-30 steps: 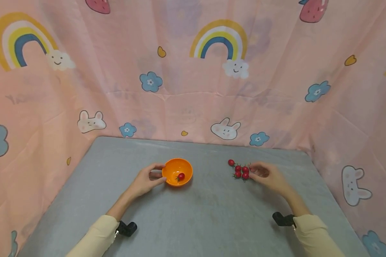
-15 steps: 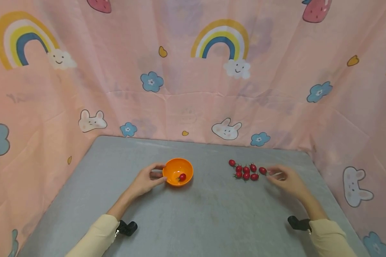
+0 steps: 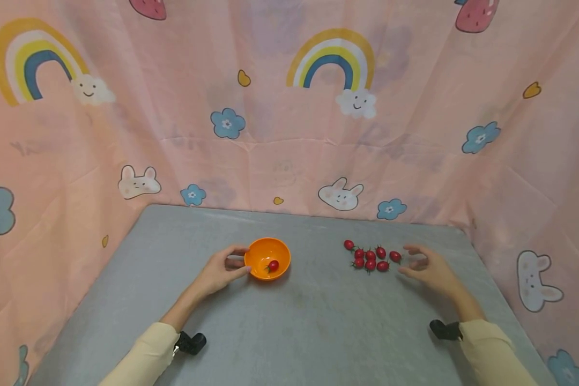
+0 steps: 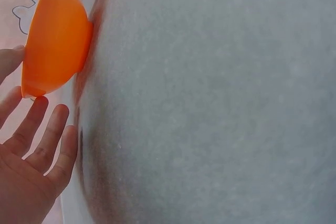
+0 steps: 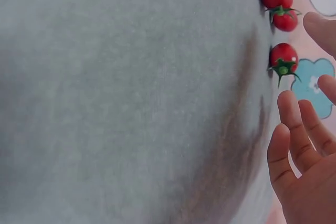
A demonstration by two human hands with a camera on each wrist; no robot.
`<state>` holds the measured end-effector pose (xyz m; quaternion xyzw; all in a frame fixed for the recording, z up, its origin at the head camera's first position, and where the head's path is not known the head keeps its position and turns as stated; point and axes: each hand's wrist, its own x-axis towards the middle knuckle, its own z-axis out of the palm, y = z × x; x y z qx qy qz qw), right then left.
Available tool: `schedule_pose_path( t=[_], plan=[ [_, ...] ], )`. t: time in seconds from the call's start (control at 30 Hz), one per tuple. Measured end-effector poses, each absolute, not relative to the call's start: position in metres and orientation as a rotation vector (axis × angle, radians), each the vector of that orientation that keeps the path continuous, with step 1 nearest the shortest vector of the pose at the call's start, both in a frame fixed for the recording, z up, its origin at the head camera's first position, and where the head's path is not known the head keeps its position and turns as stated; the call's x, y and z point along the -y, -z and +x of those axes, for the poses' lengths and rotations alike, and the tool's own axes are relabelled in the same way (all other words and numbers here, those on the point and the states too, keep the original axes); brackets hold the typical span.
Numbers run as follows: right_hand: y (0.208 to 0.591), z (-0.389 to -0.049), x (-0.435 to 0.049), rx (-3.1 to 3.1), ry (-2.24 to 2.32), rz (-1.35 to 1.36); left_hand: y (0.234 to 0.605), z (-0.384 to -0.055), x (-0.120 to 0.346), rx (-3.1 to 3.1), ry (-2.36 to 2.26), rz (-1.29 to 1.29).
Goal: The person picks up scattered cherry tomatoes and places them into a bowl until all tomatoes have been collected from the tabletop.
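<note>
Over the flat grey desk (image 3: 309, 321), my right grip (image 3: 431, 272) spreads empty; my left grip (image 3: 217, 272), fingers relaxed, touches the round, orange, plastic-looking bowl (image 3: 270, 247), best held steady. Glossy red oval tomatoes (image 3: 370, 265), near my right, want soft pinching.

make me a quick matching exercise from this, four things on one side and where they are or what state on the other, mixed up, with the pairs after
Column one
1. Orange bowl
2. Tomato group
3. Left hand
4. Right hand

Column two
A. beside the outermost tomato, holding nothing
B. several red pieces lying together on the grey table
C. has a single tomato inside
D. fingertips at the bowl's rim

Pairs
1-C, 2-B, 3-D, 4-A
</note>
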<state>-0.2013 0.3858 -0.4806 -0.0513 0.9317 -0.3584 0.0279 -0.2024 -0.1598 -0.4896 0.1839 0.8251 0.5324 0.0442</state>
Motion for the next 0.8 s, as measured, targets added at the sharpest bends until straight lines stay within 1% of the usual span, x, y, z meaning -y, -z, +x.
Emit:
schedule_pose_path(
  t=[0.27,0.53,0.8],
  plan=[
    [0.491,-0.212,-0.387,-2.878,1.118,-0.112,0.482,-0.199,0.155,-2.514,-1.633,0.57],
    [0.497,-0.217,-0.382,-2.947,1.161,-0.123,0.491,-0.203,0.16,-2.514,-1.628,0.573],
    [0.5,-0.22,-0.378,-2.958,1.172,-0.069,0.491,-0.204,0.16,-2.501,-1.642,0.612]
  ],
)
